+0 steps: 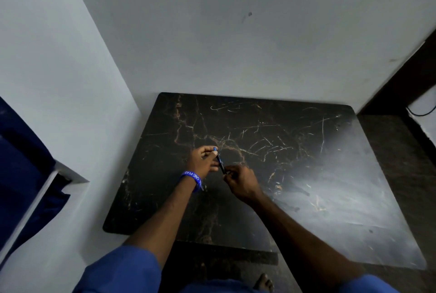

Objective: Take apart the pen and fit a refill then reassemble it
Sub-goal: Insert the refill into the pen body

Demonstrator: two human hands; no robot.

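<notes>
Two hands meet over the left half of the dark marbled surface [306, 174], and between them I see the pen [221, 162], dark with a blue cap end. My left hand [204, 160] has its grip clamped on the upper, blue end; my right hand [240, 180] pinches the lower end. A blue wristband [192, 179] circles the left wrist.

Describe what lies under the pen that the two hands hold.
Under the pen is only the dark marbled table. The left hand and right hand cover both its ends and the patch beneath.
</notes>
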